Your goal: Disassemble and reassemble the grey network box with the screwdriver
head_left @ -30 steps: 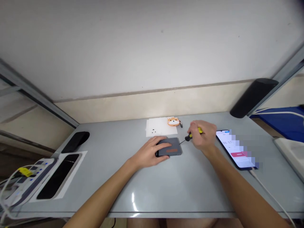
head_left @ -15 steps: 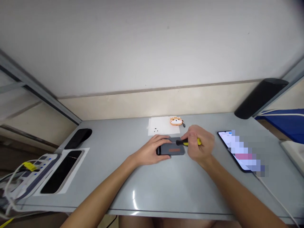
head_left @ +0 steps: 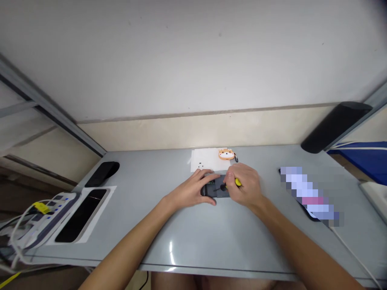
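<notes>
A small dark grey electronic device case [head_left: 221, 194] lies on the grey table. My left hand [head_left: 193, 189] is closed around its left end, thumb along the near side and fingers along the far side. Something green, like a circuit board, shows between the fingers. In my right hand [head_left: 244, 183], a fist wraps a screwdriver [head_left: 238, 182] with a black and yellow handle. Its shaft points left, low over the case; I cannot tell exactly where the tip touches. Just behind, several tiny dark pieces [head_left: 200, 165] sit on a white paper sheet [head_left: 196, 155].
An orange animal-face earbud case [head_left: 226, 154] rests on the paper. To the right are a lit phone [head_left: 314, 201] on a cable and a black cylinder [head_left: 335, 127]. A power strip [head_left: 56, 219], a dark phone [head_left: 83, 215] and a black object [head_left: 101, 174] are at left.
My right hand and the screwdriver have moved left over the case. More of the green inside now shows near my left fingers, and the reddish marking on top is no longer visible.
</notes>
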`<state>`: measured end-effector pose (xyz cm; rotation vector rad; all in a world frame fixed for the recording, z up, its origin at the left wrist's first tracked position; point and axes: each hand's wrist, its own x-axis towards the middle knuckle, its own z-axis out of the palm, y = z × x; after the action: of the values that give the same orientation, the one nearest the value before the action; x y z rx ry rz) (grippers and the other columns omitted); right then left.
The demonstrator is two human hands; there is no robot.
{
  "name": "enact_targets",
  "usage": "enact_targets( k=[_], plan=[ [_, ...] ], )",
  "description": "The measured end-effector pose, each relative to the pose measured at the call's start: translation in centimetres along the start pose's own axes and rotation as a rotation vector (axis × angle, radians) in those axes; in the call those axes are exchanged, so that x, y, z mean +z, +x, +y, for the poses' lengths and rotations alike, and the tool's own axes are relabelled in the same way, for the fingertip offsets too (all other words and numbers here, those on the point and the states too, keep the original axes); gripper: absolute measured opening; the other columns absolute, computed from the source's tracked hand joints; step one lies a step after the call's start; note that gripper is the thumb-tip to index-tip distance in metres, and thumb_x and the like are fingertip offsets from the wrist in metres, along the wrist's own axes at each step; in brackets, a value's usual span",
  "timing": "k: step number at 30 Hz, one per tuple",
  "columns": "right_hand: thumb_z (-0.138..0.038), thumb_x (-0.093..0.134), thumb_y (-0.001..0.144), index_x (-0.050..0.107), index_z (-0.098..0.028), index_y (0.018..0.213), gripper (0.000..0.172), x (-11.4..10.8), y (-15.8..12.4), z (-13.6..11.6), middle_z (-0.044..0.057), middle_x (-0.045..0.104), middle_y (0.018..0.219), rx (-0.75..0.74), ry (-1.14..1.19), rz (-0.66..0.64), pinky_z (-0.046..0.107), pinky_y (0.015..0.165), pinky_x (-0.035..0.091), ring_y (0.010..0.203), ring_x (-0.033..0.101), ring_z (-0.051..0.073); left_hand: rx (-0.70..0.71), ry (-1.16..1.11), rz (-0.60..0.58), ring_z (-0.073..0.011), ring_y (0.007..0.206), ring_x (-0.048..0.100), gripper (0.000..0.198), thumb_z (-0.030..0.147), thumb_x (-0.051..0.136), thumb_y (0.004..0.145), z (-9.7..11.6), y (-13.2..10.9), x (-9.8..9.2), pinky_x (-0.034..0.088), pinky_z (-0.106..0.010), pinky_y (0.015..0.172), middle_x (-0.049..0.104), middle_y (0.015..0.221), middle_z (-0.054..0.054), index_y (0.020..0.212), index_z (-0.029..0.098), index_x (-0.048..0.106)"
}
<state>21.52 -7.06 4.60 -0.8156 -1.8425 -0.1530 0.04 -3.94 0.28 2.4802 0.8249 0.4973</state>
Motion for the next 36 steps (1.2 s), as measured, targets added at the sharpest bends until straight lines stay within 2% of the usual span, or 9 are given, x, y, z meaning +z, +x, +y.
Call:
enact_targets(
  k=[5,10,14,18,21,26,36],
  plan=[
    [-0.012,0.046,0.094,0.046,-0.023,0.055,0.040,-1.2,0.4,1.1,-0.001,0.052,0.047,0.163,-0.051,-0.014,0.029,0.051,0.035,0.046,0.047,0.013,-0.015,0.027,-0.029,-0.0320,0.127,0.055,0.076,0.049,0.085,0.086,0.1,0.0,-0.5,0.050,-0.048,0.109,0.061,0.140,-0.009,0.152,0.035,0.051],
    [-0.017,0.046,0.093,0.050,-0.022,0.052,0.042,-2.4,1.1,1.8,-0.001,0.053,0.045,0.336,-0.043,-0.004,0.029,0.047,0.034,0.042,0.048,0.013,-0.021,0.049,-0.056,-0.0302,0.125,0.056,0.066,0.040,0.083,0.090,0.4,-0.1,-1.5,0.049,-0.046,0.109,0.066,0.135,-0.007,0.149,0.031,0.054],
    [-0.021,0.046,0.090,0.050,-0.023,0.048,0.042,-3.0,1.5,2.4,-0.001,0.051,0.042,0.397,-0.067,0.031,0.028,0.046,0.033,0.041,0.048,0.013,-0.018,0.070,-0.054,-0.0298,0.122,0.056,0.058,0.038,0.081,0.091,0.4,-0.3,-2.0,0.051,-0.044,0.104,0.067,0.133,-0.008,0.144,0.029,0.058],
    [-0.024,0.044,0.091,0.055,-0.023,0.050,0.042,-2.7,1.3,2.4,-0.002,0.050,0.041,0.455,-0.044,0.102,0.029,0.046,0.035,0.040,0.047,0.014,-0.001,0.121,-0.021,-0.0305,0.122,0.056,0.053,0.036,0.078,0.093,0.7,-0.3,-1.5,0.049,-0.047,0.107,0.066,0.135,-0.010,0.142,0.027,0.060],
    [-0.023,0.045,0.092,0.056,-0.023,0.053,0.041,-2.0,0.9,2.1,-0.002,0.053,0.045,0.430,-0.020,0.064,0.029,0.049,0.038,0.042,0.048,0.014,0.024,0.136,0.018,-0.0307,0.126,0.056,0.042,0.036,0.073,0.096,1.1,-0.1,-0.6,0.045,-0.048,0.111,0.066,0.136,-0.010,0.135,0.024,0.064],
    [-0.021,0.045,0.094,0.051,-0.024,0.054,0.041,-1.3,0.3,1.9,0.000,0.056,0.049,0.286,-0.041,-0.014,0.030,0.052,0.038,0.048,0.052,0.015,0.058,0.139,0.057,-0.0286,0.129,0.057,0.020,0.031,0.063,0.102,1.3,0.2,0.4,0.045,-0.046,0.111,0.066,0.136,-0.009,0.119,0.022,0.067],
    [-0.019,0.046,0.095,0.053,-0.023,0.055,0.041,-1.3,0.3,2.4,-0.001,0.052,0.047,0.281,-0.051,0.011,0.030,0.051,0.037,0.045,0.048,0.014,0.105,0.147,0.079,-0.0269,0.127,0.060,0.017,0.029,0.061,0.102,1.1,0.1,0.6,0.046,-0.045,0.109,0.066,0.135,-0.009,0.117,0.022,0.066]
  ],
)
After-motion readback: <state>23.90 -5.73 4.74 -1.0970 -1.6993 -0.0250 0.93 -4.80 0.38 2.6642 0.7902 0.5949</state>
